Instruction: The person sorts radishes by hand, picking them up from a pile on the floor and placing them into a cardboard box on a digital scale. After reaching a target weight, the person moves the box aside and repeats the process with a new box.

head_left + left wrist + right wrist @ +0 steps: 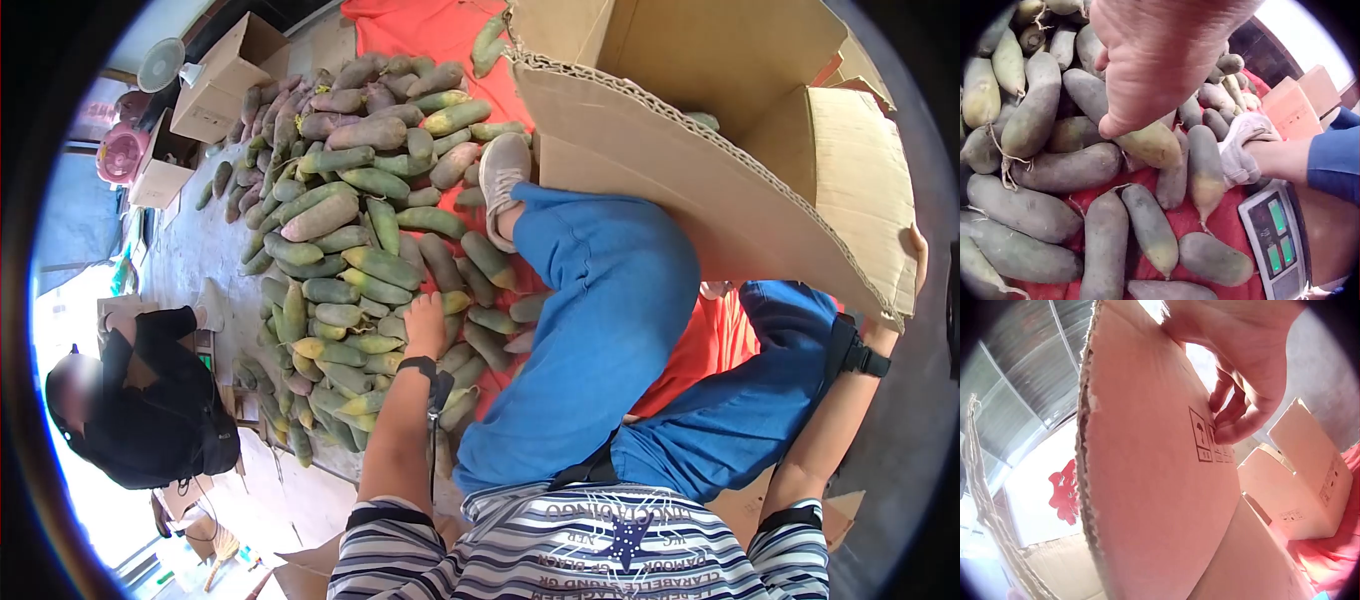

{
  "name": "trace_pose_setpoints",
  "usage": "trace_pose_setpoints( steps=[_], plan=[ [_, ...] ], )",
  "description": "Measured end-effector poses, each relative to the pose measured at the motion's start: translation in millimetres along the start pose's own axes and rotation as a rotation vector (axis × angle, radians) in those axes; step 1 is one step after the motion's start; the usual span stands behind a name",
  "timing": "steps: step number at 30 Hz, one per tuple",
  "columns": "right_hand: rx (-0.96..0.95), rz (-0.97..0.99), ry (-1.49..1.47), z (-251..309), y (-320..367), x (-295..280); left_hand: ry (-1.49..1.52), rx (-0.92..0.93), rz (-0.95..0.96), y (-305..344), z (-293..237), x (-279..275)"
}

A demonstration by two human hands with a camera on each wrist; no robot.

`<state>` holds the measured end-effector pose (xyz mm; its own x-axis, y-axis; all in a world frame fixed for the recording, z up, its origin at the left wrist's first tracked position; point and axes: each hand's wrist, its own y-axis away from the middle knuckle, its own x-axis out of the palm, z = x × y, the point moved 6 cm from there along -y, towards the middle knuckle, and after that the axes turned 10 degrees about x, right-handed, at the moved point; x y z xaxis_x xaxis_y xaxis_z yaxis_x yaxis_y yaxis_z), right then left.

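Note:
In the head view my left hand (pixel 425 325) reaches into a large heap of green radishes (pixel 380 265). The left wrist view shows the thumb and a finger of that hand either side of a green radish (pixel 1154 145) with a yellowish end, gripping it where it lies among the others. My right hand (pixel 917 255) holds the edge of a big open cardboard box (pixel 640 150) at the right. Its bent fingers (pixel 1241 428) lie against a flap near a printed umbrella mark in the right wrist view. Something greenish (pixel 705 120) shows inside the box.
A red cloth (pixel 430 25) lies under part of the heap. A digital scale (pixel 1272 228) with green readouts stands beside my shoe (pixel 1244 147). Other cardboard boxes (pixel 215 90) stand at the far left, and one more (pixel 1310 481) at the right. A person in black (pixel 170 390) is across the heap.

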<state>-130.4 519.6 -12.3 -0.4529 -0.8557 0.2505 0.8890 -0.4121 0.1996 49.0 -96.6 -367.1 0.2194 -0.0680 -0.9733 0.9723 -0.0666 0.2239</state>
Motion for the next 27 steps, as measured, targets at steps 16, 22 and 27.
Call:
trace_pose_setpoints(
  steps=[16,22,27],
  plan=[
    [0.142,0.123,-0.109,-1.6,4.7,14.7,0.881,-0.144,-0.328,0.6,-21.3,-98.4],
    [0.127,0.210,-0.166,-4.3,-6.8,10.2,1.223,-0.223,-1.112,14.2,-31.2,-292.3],
    [0.156,0.380,-0.226,-11.7,-20.8,16.2,1.325,0.558,-1.488,4.5,-104.1,-462.1]
  ],
)
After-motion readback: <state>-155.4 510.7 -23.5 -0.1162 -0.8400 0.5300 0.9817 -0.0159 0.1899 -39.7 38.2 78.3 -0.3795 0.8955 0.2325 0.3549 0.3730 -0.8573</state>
